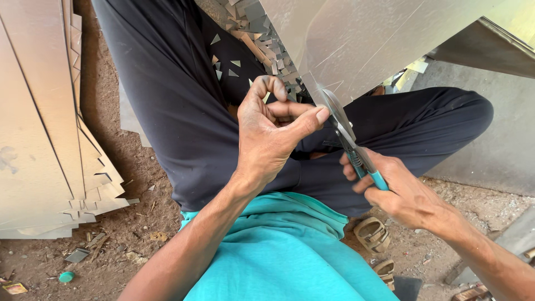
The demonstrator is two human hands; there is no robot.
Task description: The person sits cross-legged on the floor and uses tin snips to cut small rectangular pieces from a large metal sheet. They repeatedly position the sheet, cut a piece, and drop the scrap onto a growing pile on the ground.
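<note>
Right hand: your right hand [398,192] is wrapped tight round the teal handles of the snips [351,142], low on the right above your knee.
Snips: the blades point up and away from you, their tips at the lower edge of the metal sheet [362,39].
Left hand: your left hand [270,136] is up in the middle, fingers curled loosely, thumb stretched right so its tip lies just beside the blades and the sheet's edge. Whether it pinches the sheet I cannot tell.
Metal sheet: it is large, pale and scratched, tilted across the top right and reaching down to the blades.
Lap: small triangular offcuts [231,64] lie on your dark trousers [173,106], with a heap of them further up.
Left side: a stack of cut sheets [42,139] with notched corners leans on the dirt floor [122,234].
Floor: a sandal [372,234] sits below your right hand.
</note>
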